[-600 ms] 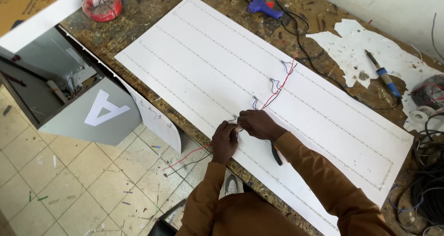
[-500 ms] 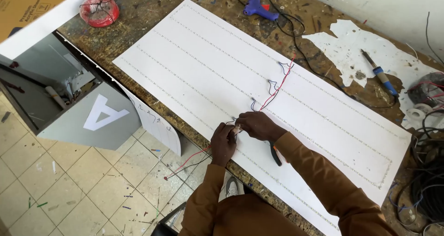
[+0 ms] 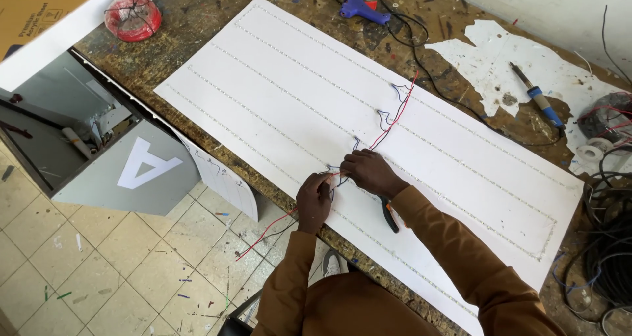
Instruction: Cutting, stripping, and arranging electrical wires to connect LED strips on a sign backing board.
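A long white panel [image 3: 276, 92] with rows of small dotted strips lies across the workbench. Both hands meet at its near edge. My left hand [image 3: 315, 200] pinches the thin red and black wires [image 3: 332, 175]. My right hand [image 3: 370, 171] grips the same wires just beside it. A red wire [image 3: 394, 115] runs from my fingers up across the panel, past small black wire loops [image 3: 383, 117]. The wire tails [image 3: 263, 234] hang off the table edge toward the floor. Black pliers [image 3: 390, 219] lie on the panel under my right forearm.
A blue glue gun [image 3: 359, 4] and a red wire spool [image 3: 133, 16] sit at the bench's far side. A soldering iron [image 3: 536, 97] lies on torn white paper at right. Cable coils [image 3: 609, 244] pile at the right edge. A grey box with a white letter [image 3: 141, 168] stands left.
The camera view has drifted slightly. Both hands stay together on the wires at the panel's near edge, with only small finger movement.
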